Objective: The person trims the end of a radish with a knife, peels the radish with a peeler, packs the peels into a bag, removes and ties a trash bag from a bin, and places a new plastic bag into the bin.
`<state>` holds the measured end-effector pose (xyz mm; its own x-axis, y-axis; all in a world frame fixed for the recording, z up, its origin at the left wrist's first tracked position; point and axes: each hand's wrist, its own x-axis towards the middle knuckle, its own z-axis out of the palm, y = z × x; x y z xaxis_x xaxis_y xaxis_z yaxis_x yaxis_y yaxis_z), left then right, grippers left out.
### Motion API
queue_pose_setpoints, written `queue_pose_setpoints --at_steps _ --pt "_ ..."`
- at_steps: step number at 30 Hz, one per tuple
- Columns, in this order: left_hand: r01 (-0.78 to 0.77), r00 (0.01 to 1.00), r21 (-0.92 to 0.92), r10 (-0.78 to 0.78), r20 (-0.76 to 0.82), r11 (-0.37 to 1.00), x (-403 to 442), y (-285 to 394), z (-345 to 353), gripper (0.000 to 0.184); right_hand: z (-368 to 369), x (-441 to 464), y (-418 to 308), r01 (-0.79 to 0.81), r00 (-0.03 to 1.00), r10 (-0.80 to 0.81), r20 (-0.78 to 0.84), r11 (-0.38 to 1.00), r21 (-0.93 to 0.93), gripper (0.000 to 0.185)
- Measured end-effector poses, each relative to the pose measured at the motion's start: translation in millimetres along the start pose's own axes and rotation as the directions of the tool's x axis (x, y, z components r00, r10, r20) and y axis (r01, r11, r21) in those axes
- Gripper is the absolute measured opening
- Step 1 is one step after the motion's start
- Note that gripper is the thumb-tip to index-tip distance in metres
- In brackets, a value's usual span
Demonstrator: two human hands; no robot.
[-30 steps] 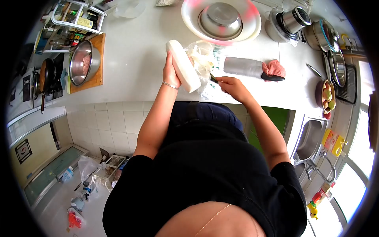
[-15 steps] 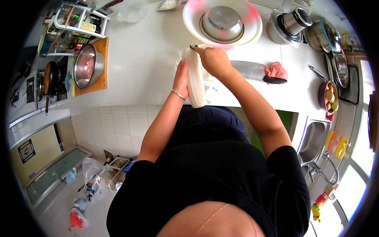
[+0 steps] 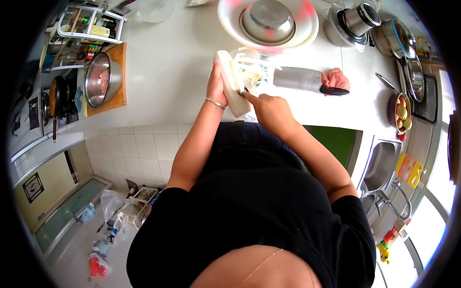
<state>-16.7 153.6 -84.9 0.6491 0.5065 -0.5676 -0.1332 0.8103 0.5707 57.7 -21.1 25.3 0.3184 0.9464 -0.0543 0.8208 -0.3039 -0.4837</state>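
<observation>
A long white radish (image 3: 231,84) is held tilted over the front of the counter. My left hand (image 3: 217,86) is wrapped round its left side. My right hand (image 3: 271,111) is closed on a small dark peeler (image 3: 244,91), which touches the radish's right side near the lower end. Pale peelings (image 3: 249,67) lie on a plastic bag just right of the radish. Farther right a cleaver (image 3: 297,79) lies flat, its black handle beside a pink cloth (image 3: 336,80).
A large basin (image 3: 230,31) with an upturned metal bowl (image 3: 267,21) stands behind. On the left, a steel bowl of meat (image 3: 99,79) sits on a wooden board (image 3: 119,72). At right are pots (image 3: 396,38), a fruit bowl (image 3: 394,113) and a sink (image 3: 380,165).
Since half a second ago, my right hand has moved from the radish's far end down towards its near end. The radish has tilted, with its top farther left, and the peelings are in view again.
</observation>
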Motion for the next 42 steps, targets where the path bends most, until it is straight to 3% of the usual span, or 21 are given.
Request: queue_pose_setpoints --at_steps 3,5,6,8,9,10,11,12,13,14,16,17,18,19,22,27,31,35,38,40,42 --pt "0.015 0.998 -0.006 -0.015 -0.066 1.000 -8.3 8.3 5.2 0.062 -6.0 -15.0 4.6 0.016 0.999 -0.017 0.047 1.000 0.007 0.038" --pt "0.021 0.996 -0.026 -0.023 -0.081 0.999 -7.8 12.1 3.4 0.065 -5.9 -19.9 13.9 0.058 0.998 -0.059 -0.003 0.970 0.237 0.033" --pt "0.016 0.996 -0.028 -0.018 -0.084 0.999 -7.4 13.7 1.1 0.065 -3.9 -19.1 23.8 -0.010 0.999 -0.006 0.032 0.886 0.464 0.029" --pt "-0.018 0.991 -0.056 0.010 -0.130 0.998 -8.1 16.7 -4.1 0.064 -9.4 -20.7 40.2 -0.161 0.935 -0.005 0.354 0.884 0.438 0.028" --pt "-0.022 0.992 -0.055 0.015 -0.129 0.998 -9.1 21.6 -7.2 0.064 11.4 -30.6 55.2 -0.035 0.974 -0.087 0.210 0.856 0.515 0.031" --pt "-0.037 0.993 -0.072 0.028 -0.119 0.997 -10.9 27.3 -10.6 0.065 11.9 -29.0 62.3 -0.032 0.974 -0.089 0.209 0.857 0.514 0.031" --pt "-0.053 0.993 -0.092 0.043 -0.107 0.994 -11.2 30.0 -11.3 0.065 11.1 -21.6 71.8 -0.351 0.928 0.108 0.358 0.580 0.735 0.032" --pt "-0.055 0.993 -0.093 0.045 -0.105 0.994 -12.3 29.9 -10.1 0.065 10.7 -14.4 77.6 -0.585 0.807 0.219 0.548 0.165 0.794 0.034" --pt "-0.017 0.999 -0.082 0.014 -0.039 0.997 -15.4 29.2 -9.4 0.067 4.6 -5.6 71.9 -0.547 0.823 0.231 0.519 0.079 0.833 0.034" --pt "0.017 1.000 -0.067 -0.015 0.027 0.998 -19.2 28.7 -8.5 0.069 14.0 4.5 78.6 -0.546 0.838 0.241 0.490 0.336 0.767 0.034" --pt "0.002 1.000 -0.055 0.000 0.031 0.999 -30.3 29.7 4.3 0.068 23.7 27.1 85.2 -0.522 0.853 0.277 0.443 0.476 0.708 0.032" --pt "0.010 0.999 0.032 -0.012 0.051 0.999 -34.1 29.1 6.3 0.066 28.2 37.2 85.3 -0.519 0.855 0.276 0.440 0.479 0.708 0.032" --pt "0.017 0.997 0.118 -0.026 0.068 0.993 -36.1 27.2 8.3 0.064 32.7 48.0 80.9 -0.208 0.977 0.197 0.085 0.771 0.602 0.031" --pt "-0.026 0.999 0.114 0.021 0.044 0.993 -37.2 22.6 11.8 0.056 33.8 56.5 71.4 0.085 0.971 -0.005 -0.237 0.941 0.329 0.030" --pt "-0.049 0.997 0.262 0.029 0.077 0.964 -39.7 20.5 16.8 0.060 7.0 85.0 42.7 -0.073 0.990 0.094 -0.107 0.979 0.188 0.029" --pt "-0.068 0.993 0.257 0.040 0.113 0.964 -41.7 16.6 17.9 0.051 -1.1 105.1 28.4 -0.019 0.989 0.031 -0.143 0.996 0.085 0.028" --pt "-0.149 0.989 0.270 0.139 0.053 0.951 -38.8 10.6 15.2 0.049 11.5 92.8 24.9 0.035 0.992 -0.042 -0.121 0.998 -0.060 0.032" --pt "-0.124 0.989 0.188 0.137 -0.057 0.974 -22.3 10.1 10.6 0.049 16.1 63.3 9.4 0.071 0.994 -0.077 -0.075 0.994 -0.078 0.037" --pt "-0.035 0.999 0.051 0.033 0.036 0.998 1.1 13.1 -5.4 0.054 13.5 40.1 1.3 0.065 0.996 -0.068 -0.062 0.997 -0.051 0.036" --pt "-0.035 0.998 0.074 0.031 0.056 0.997 5.8 17.6 -6.6 0.057 10.4 26.3 0.6 0.050 0.997 -0.052 -0.053 0.998 -0.035 0.036" --pt "-0.057 0.996 0.061 0.061 -0.068 0.997 9.2 18.4 -6.8 0.058 3.0 11.2 -0.8 0.066 0.997 -0.066 -0.038 0.998 -0.001 0.037"
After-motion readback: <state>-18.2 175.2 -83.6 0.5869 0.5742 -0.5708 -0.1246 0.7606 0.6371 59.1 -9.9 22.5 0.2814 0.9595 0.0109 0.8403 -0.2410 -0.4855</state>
